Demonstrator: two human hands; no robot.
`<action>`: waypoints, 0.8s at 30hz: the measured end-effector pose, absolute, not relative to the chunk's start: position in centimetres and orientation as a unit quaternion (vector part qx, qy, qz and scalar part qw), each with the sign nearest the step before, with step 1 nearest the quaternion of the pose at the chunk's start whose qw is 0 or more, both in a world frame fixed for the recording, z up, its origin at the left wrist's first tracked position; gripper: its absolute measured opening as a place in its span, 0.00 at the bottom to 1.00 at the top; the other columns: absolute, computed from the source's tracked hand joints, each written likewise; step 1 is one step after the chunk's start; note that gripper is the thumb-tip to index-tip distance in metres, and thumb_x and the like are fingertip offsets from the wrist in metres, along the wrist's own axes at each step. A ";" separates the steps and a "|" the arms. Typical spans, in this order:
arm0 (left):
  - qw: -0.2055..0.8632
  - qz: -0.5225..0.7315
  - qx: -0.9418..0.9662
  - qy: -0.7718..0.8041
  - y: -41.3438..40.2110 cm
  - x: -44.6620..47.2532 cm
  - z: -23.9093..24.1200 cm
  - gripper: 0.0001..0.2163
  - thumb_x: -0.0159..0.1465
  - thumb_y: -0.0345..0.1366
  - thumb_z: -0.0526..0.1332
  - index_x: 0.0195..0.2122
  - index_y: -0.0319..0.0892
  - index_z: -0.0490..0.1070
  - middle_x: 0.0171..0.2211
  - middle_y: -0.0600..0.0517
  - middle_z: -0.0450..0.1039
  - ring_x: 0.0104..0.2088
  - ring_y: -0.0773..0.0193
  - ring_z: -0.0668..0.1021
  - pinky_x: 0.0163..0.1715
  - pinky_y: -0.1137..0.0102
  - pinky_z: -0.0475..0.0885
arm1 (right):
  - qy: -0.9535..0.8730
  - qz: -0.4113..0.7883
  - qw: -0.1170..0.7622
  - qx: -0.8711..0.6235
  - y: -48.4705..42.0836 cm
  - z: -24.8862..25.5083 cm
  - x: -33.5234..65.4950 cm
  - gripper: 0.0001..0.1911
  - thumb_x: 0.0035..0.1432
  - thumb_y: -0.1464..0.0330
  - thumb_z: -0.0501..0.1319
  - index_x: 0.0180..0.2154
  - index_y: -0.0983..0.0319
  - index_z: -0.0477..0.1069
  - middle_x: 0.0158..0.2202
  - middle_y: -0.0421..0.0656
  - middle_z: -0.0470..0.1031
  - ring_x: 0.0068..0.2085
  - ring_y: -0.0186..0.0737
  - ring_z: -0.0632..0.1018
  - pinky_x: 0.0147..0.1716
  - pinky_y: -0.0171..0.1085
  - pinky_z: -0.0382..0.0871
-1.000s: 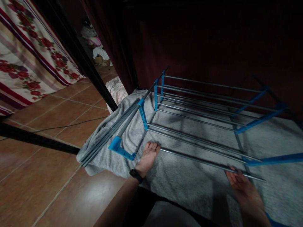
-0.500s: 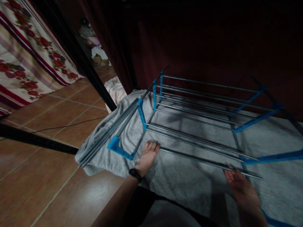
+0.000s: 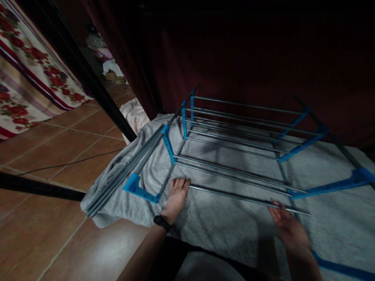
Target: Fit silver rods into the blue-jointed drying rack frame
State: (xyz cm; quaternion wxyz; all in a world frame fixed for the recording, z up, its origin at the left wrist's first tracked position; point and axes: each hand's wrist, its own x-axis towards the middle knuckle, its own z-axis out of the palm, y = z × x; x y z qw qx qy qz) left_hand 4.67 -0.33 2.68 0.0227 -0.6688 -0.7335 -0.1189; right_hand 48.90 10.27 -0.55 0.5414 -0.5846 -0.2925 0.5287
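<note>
My left hand (image 3: 177, 196) is closed over the left end of a loose metal rod (image 3: 231, 193), hiding that end. Farther right, my right hand (image 3: 288, 227) grips the same rod from below with thumb and fingers, and the rod's tip sticks out past it. The rod lies roughly level, in front of a partly built rack of metal tubes (image 3: 231, 173) joined by blue plastic brackets (image 3: 168, 145). Just left of my left hand is the rack's end bracket (image 3: 140, 192), a blue L-shaped piece. Another blue bracket (image 3: 331, 189) slants on the right side.
A grey blanket (image 3: 216, 226) lies under the rack. Several spare grey tubes (image 3: 125, 171) rest along its left part. Black frame bars (image 3: 38, 186) cross the left side above the tiled floor (image 3: 58, 146). A thin cable (image 3: 70, 162) runs over the tiles. Dark red fabric (image 3: 234, 58) hangs behind.
The view has shifted slightly to the right, so most things sit farther left in the picture. Both hands still hold the rod, with little movement against the rack.
</note>
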 end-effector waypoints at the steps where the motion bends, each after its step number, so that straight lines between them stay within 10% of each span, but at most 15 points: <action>1: 0.023 -0.136 -0.655 -0.743 -0.4 4.6 2.6 0.21 0.72 0.25 0.52 0.61 0.43 0.76 0.53 0.42 0.79 0.54 0.48 0.78 0.63 0.48 0.70 | -0.269 0.534 0.546 -0.587 10.2 -0.5 48.7 0.15 0.41 0.55 0.77 0.31 0.50 0.79 0.43 0.43 0.84 0.65 0.61 0.79 0.69 0.61 0.70; 10: -0.046 -0.424 -0.474 -0.770 -0.3 2.6 0.9 0.11 0.67 0.36 0.59 0.44 0.46 0.81 0.54 0.43 0.78 0.57 0.48 0.80 0.62 0.52 0.75 | -0.179 0.560 0.582 -0.562 10.6 -1.2 48.0 0.15 0.42 0.61 0.79 0.33 0.52 0.80 0.41 0.40 0.86 0.53 0.49 0.85 0.58 0.49 0.81; 15: -0.234 -0.574 -0.295 -0.727 0.6 1.9 0.6 0.14 0.54 0.41 0.70 0.42 0.45 0.81 0.40 0.49 0.82 0.41 0.53 0.82 0.51 0.56 0.80 | -0.150 0.575 0.611 -0.523 10.7 -1.5 47.5 0.15 0.42 0.64 0.80 0.33 0.54 0.80 0.38 0.39 0.87 0.45 0.44 0.86 0.50 0.42 0.84; 24: -0.369 -0.719 -0.043 -0.587 1.6 2.3 2.2 0.17 0.46 0.31 0.77 0.37 0.48 0.78 0.32 0.54 0.83 0.41 0.56 0.86 0.48 0.60 0.83 | -0.163 0.601 0.596 -0.506 10.6 -1.0 46.3 0.16 0.44 0.60 0.81 0.31 0.56 0.79 0.39 0.43 0.87 0.44 0.48 0.86 0.54 0.49 0.82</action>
